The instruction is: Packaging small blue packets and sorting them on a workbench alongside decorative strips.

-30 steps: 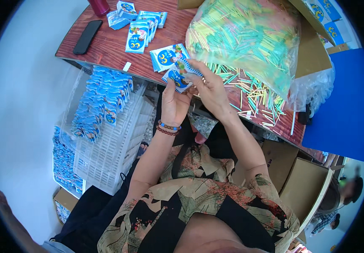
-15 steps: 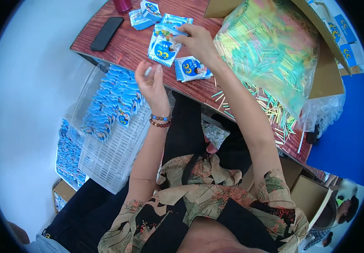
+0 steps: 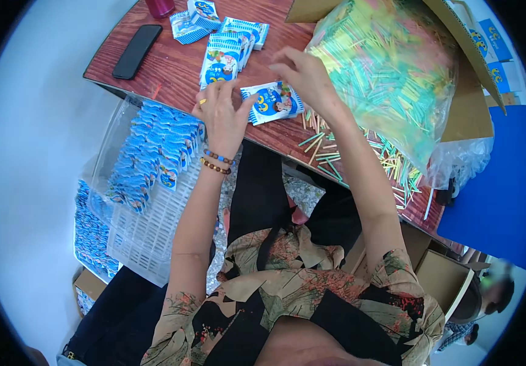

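On the reddish wood-grain surface (image 3: 174, 85) above a speckled floor (image 3: 304, 194), blue-and-white rectangular packets (image 3: 272, 104) lie by your bent left hand (image 3: 222, 114), its grip unclear; your parted right hand (image 3: 310, 79) hovers near a clear plastic bag (image 3: 432, 116) of pastel sticks (image 3: 363, 76).

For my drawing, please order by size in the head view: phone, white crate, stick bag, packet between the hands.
1. Stick bag
2. White crate, partly hidden
3. Packet and phone: these look too alike to rank

Open tabletop (image 3: 174, 70) between phone (image 3: 137, 52) and packet stack (image 3: 221, 55), bulging bag (image 3: 391, 79) blocking right
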A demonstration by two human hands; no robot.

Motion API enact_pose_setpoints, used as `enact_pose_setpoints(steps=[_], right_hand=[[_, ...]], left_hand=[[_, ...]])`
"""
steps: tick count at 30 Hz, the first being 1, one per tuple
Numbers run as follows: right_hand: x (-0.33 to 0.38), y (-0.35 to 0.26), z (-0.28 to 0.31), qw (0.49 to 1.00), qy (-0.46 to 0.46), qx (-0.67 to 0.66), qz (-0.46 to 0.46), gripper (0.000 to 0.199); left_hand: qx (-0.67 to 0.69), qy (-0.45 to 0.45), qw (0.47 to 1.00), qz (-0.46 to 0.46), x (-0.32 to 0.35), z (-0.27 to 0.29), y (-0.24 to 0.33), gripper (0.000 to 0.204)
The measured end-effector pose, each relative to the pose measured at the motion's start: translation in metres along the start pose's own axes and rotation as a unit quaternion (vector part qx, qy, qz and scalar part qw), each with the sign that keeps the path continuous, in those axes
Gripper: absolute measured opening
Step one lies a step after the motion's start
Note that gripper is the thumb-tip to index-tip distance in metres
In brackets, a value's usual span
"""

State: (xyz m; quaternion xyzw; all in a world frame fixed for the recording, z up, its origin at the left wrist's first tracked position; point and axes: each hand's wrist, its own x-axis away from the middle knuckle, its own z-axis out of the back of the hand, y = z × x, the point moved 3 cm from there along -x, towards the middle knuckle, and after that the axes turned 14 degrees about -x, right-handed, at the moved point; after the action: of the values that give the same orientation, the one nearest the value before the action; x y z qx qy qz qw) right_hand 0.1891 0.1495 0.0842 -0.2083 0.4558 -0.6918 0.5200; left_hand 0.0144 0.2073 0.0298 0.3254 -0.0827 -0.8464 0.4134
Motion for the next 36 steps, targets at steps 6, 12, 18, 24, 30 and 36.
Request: enact_pose_setpoints(steps=[6, 12, 18, 24, 30, 36], right_hand=[[0.058, 0.010, 0.014, 0.982, 0.033, 0.182, -0.031, 0.038], [0.062, 0.018, 0.014, 0.978, 0.043, 0.202, -0.017, 0.048], [0.062, 0.018, 0.016, 0.982, 0.033, 0.174, -0.059, 0.050], [0.067, 0.023, 0.021, 0.984, 0.152, -0.091, -0.007, 0.049], [0.090, 0.004, 0.029, 0.945, 0.041, -0.319, -0.063, 0.017], [0.155, 0.004, 0.036, 0.913, 0.089, -0.384, -0.100, 0.012]], left_hand=[[-0.017, -0.084, 0.996, -0.015, -0.014, -0.015, 0.014, 0.035], [-0.018, 0.062, 0.995, -0.070, -0.020, -0.014, 0.022, 0.035], [-0.011, 0.129, 0.986, -0.107, -0.023, -0.007, 0.026, 0.024], [0.132, 0.125, 0.980, -0.083, -0.019, 0.016, 0.035, 0.015], [0.486, -0.040, 0.870, 0.071, -0.001, 0.034, 0.057, 0.005], [0.604, -0.196, 0.753, 0.171, 0.045, 0.015, 0.082, 0.013]])
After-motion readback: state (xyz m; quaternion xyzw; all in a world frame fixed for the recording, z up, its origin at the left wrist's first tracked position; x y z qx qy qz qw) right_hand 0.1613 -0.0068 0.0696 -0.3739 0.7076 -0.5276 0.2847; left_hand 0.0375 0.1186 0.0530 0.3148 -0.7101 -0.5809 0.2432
